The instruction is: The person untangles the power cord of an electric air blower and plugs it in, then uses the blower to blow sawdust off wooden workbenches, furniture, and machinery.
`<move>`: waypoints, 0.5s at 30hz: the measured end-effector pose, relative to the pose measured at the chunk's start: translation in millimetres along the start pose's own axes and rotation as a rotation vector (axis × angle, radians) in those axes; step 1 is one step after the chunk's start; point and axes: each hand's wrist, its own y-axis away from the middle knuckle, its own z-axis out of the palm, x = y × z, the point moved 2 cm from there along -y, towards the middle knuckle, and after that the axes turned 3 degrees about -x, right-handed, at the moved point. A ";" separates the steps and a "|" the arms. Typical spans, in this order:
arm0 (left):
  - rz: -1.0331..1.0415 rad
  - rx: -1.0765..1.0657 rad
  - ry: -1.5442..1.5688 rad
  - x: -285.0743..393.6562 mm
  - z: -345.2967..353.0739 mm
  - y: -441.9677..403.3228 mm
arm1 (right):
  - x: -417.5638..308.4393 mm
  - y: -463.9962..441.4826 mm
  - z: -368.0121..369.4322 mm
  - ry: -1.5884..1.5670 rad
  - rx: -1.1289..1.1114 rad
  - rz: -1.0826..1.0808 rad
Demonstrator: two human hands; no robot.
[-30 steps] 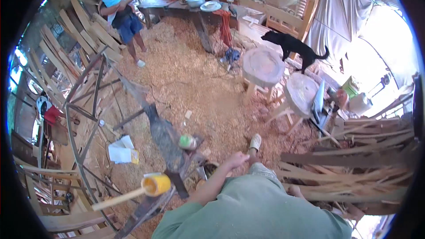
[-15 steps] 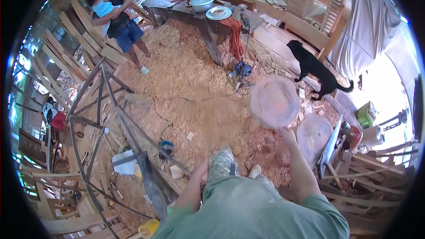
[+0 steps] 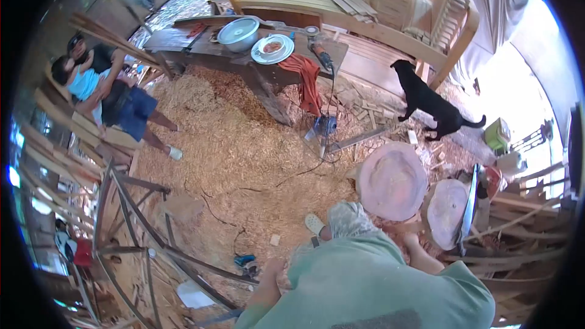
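Down by the wearer's right leg, on a floor full of shavings, is where the closest spacing is. The right hand (image 3: 412, 240) hangs low, with the big slab (image 3: 393, 181) just ahead of it and the small slab (image 3: 448, 214) just beside it, ahead and to the right. I can't tell whether the fingers actually touch either one, or how far they're spread. No held object shows, but honestly the view's too rough to swear to it.

The big slab is close to round, so there's not much of a long axis. The small one is clearly longer than wide, running roughly fore and aft from the wearer, with a long bluish strip (image 3: 468, 207) along its right edge. For both slabs the right hand is way nearer.

The left hand (image 3: 272, 266) is well apart from them, over on the other side of the body. Its nearest thing is a blue tool (image 3: 245, 260) just to its left, by the end of the metal frame (image 3: 183, 264). Can't tell its grip either; the fingers blur together. Further ahead on the right stands a black dog (image 3: 432, 105).
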 end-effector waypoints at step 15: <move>-0.186 0.242 0.844 112.0 -275.2 -133.5 | -721.4 -148.7 -315.9 -1.178 -0.067 -0.439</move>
